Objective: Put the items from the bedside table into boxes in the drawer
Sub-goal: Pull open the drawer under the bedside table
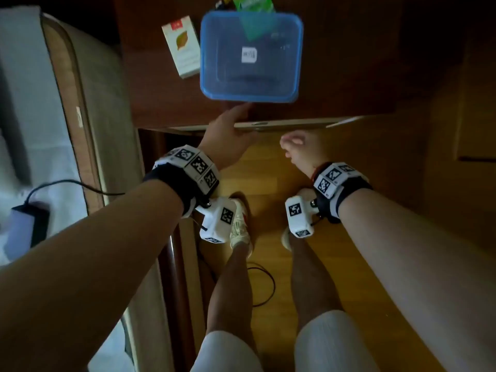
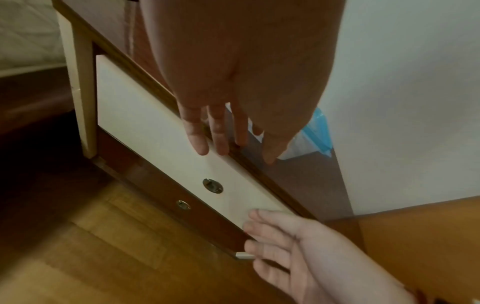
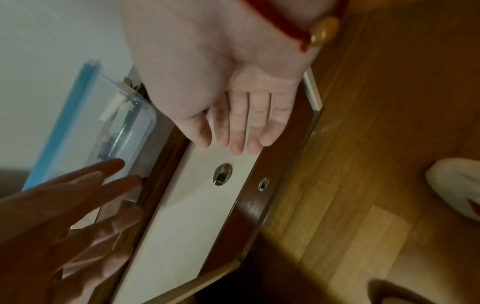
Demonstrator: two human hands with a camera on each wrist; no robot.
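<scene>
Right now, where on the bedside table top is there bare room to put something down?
Bare wood lies right of the blue-lidded box, toward the table's right edge. The back-left is crowded: a white packet beside the box and a green packet behind it.

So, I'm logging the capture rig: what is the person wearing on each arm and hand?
Both arms are bare, with no sleeves or gloves. Each wrist carries a dark strap ringed with white blocks printed with black square markers, and a white marker-tagged camera box hangs beneath. The right wrist also has a red cord bracelet with a gold bead.
</scene>
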